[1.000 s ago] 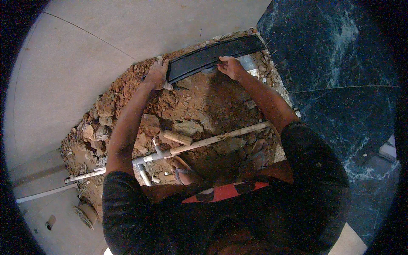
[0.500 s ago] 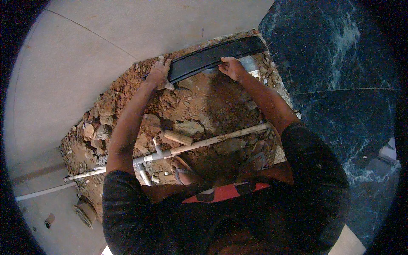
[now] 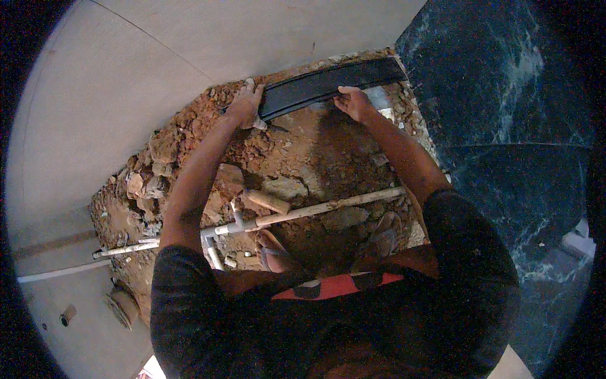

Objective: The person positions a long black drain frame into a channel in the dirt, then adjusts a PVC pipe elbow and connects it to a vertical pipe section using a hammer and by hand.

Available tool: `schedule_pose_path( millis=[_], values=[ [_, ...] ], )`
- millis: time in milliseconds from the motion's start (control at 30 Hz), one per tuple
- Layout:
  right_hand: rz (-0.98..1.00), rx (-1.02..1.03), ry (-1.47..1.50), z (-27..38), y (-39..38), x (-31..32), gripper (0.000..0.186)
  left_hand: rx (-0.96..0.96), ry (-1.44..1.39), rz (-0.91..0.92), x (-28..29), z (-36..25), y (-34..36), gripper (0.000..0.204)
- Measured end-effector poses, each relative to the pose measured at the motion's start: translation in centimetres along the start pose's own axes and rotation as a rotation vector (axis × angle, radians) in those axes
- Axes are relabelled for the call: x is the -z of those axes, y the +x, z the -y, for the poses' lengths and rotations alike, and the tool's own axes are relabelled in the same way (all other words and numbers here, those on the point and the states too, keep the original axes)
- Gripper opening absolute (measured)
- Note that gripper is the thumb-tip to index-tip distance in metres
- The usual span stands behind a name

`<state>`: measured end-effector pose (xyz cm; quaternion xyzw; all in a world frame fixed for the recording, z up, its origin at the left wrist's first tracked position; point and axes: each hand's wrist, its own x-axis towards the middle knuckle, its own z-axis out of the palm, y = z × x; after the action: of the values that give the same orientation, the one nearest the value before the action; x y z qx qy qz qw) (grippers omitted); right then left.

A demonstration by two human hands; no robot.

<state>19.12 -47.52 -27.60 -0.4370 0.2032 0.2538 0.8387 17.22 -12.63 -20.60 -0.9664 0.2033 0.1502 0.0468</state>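
Observation:
A long, flat black panel [image 3: 309,91] with raised ribs along its edges lies on the broken soil beside the wall. My left hand [image 3: 246,107] grips its left end, fingers toward the far corner and thumb at the near corner. Farther right, my right hand [image 3: 355,104] has curled fingers at the panel's near edge, with the thumb on top; what lies under the fingertips is hidden. Below them, a wooden handle [image 3: 268,201] rests on the dirt, and I cannot make out what tool it belongs to.
A pale pipe [image 3: 328,207] with a grey tee fitting [image 3: 247,225] crosses the dirt before my feet. Rubble and stones [image 3: 151,170] line the plain wall [image 3: 139,82]. Dark blue veined slabs [image 3: 505,126] stand at right. Lower left shows a round pipe end [image 3: 122,306].
The whole view has shifted slightly, so everything sits a little farther right and lower. Both hands keep nearly the same places on the panel.

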Motion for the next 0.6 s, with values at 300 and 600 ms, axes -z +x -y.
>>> schedule_pose_path(
  millis=[300, 600],
  values=[
    [0.020, 0.004, -0.033, 0.1, 0.5, 1.5, 0.016, -0.050, -0.099, -0.092, 1.4, -1.1, -1.0, 0.109],
    [0.010, 0.240, -0.255, -0.8, 1.8, 4.5, 0.015, -0.028, -0.112, -0.011, 3.3, -2.7, -0.8, 0.103]
  ],
)
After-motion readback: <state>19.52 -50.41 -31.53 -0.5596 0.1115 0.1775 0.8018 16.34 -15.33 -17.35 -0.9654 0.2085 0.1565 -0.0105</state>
